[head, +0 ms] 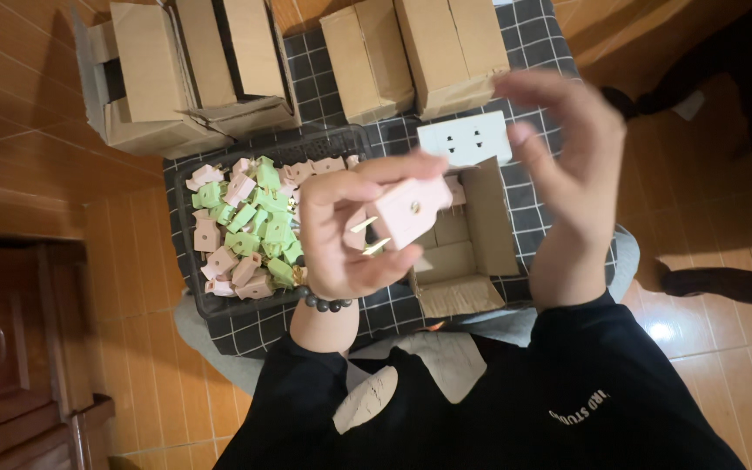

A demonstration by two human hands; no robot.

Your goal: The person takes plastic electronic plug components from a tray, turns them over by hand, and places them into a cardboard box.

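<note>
Above the open brown cardboard box [467, 252], a pale pink plastic plug with brass prongs [406, 211] is pinched in the left hand [341, 231], while the right hand [567, 165] is held open, empty, just beside. An inspection step seems underway; careful placing is called for next.

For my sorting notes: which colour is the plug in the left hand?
Pale pink plug, head view.

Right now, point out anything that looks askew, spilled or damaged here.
Nothing looks spilled or damaged. The pink and green plugs lie jumbled but inside the black tray. The left hand holds a pink plug; the right hand hovers open, blurred.
</note>
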